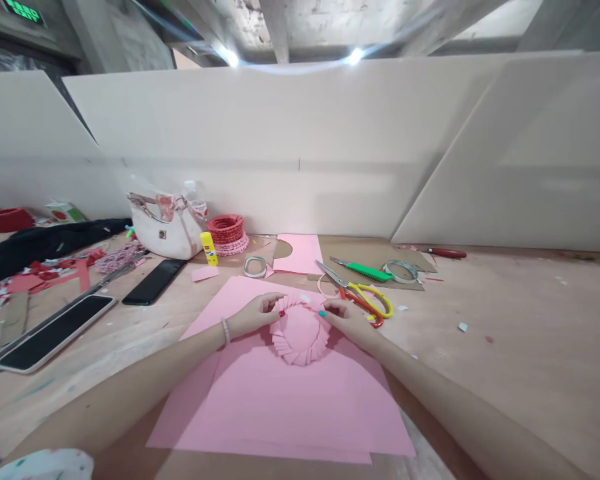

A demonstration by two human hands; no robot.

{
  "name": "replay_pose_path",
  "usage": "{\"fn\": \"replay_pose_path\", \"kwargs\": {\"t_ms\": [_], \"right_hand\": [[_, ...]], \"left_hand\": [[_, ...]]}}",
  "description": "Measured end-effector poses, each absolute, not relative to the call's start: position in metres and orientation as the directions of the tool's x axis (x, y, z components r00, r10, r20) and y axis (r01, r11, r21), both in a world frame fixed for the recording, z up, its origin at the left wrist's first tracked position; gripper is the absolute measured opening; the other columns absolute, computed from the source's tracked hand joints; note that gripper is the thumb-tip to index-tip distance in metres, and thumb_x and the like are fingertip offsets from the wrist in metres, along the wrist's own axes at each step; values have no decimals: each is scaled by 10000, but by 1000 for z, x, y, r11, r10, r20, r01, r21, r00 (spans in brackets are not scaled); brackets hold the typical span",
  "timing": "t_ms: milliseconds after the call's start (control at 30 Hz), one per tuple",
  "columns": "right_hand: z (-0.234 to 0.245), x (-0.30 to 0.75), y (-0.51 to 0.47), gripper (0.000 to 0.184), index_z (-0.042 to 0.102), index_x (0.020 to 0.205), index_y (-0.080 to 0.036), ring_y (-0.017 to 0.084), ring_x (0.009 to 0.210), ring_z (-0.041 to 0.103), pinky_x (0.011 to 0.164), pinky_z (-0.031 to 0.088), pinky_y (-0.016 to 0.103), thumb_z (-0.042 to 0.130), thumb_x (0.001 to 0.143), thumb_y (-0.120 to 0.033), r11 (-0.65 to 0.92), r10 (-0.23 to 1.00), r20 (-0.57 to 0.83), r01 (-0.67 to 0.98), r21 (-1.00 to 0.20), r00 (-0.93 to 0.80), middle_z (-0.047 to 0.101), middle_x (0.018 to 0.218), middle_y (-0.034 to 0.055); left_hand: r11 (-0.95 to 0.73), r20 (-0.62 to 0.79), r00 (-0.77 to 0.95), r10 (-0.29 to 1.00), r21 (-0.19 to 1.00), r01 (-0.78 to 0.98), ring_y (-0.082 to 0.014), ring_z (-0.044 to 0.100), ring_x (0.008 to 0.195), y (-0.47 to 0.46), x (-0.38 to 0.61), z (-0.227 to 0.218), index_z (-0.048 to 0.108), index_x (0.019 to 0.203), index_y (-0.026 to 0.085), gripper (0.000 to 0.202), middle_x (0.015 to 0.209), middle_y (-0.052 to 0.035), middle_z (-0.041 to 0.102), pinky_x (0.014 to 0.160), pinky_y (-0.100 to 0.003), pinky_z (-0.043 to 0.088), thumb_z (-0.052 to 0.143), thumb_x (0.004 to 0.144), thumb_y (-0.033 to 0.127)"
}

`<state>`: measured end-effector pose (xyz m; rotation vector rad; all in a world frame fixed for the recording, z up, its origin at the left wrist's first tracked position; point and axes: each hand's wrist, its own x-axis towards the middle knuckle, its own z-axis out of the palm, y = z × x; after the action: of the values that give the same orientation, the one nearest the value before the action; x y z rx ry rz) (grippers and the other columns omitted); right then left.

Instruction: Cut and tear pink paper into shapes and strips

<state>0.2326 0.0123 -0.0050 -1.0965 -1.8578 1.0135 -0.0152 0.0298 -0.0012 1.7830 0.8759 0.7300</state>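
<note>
One pleated ring [300,356] (roundish), opening facing wearer

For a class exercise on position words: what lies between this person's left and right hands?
In the head view, a pink pleated ring lies between the left hand and right hand, above pink sheets.

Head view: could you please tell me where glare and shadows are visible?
Head view, top: two bright lamps flare into streaks; head view, lower middle: soft shadows darken the pink paper near the left hand, right hand and pleated ring.
</note>
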Motion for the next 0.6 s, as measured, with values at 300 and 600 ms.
{"fn": "replay_pose_path", "kwargs": {"t_ms": [300, 600], "right_hand": [[-7, 232, 16, 349, 631, 893, -200, 177, 700, 561, 603, 423, 285, 574, 740, -508, 149, 966, 113, 143, -978, -234, 621, 778, 25], [-12, 233, 21, 339, 568, 704, -188, 156, 618, 544, 563, 419, 272, 593, 725, -525, 161, 980, 149, 89, -983, -130, 581, 653, 3]], "left_hand": [[-207, 51, 589, 807, 957, 202, -112, 473, 650, 23, -2, -4, 563, 766, 108, 282, 722, -6, 563, 601, -215, 367, 549, 791, 388], [-193, 44, 618, 785, 965, 177, -75, 420, 553, 21, 0, 0, 481, 584, 134, 306, 574, 47, 466, 525, -186, 311, 638, 730, 353]]}}
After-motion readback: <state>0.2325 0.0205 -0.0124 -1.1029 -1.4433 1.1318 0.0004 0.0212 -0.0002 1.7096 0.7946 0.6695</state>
